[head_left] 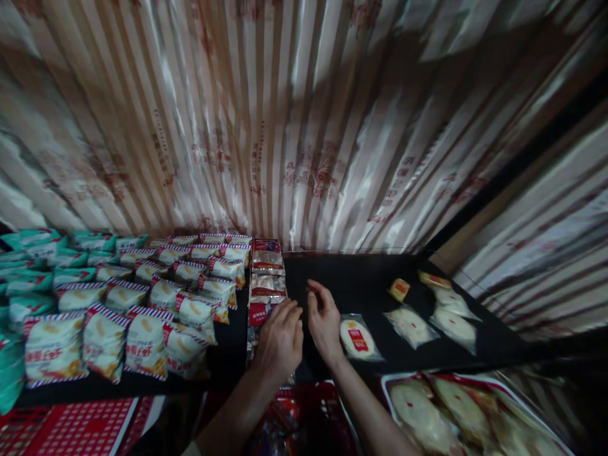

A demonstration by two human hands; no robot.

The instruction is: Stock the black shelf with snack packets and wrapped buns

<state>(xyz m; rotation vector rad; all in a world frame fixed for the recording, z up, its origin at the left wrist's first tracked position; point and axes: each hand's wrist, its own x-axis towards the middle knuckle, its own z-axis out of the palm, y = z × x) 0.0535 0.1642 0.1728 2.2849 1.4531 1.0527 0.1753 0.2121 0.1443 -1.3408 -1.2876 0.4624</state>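
Note:
My left hand [281, 335] rests over the near end of a column of red and silver packets [267, 286] on the black-covered shelf. Its fingers lie side by side, slightly bent, and I see nothing gripped in them; its palm side is hidden. My right hand [323, 323] stands on edge just to the right, a small gap away, fingers loosely curved and apart with nothing between them. Right of it lies a clear bag with a round white flatbread and a red label [357, 339].
Rows of white snack bags [151, 345] and green bags [31, 307] stand to the left. More wrapped flatbreads [411, 326] and a small yellow packet [399, 289] lie right. In front are a red basket [90, 430] and a crate of flatbreads [387, 386]. Printed sheeting [266, 126] hangs behind.

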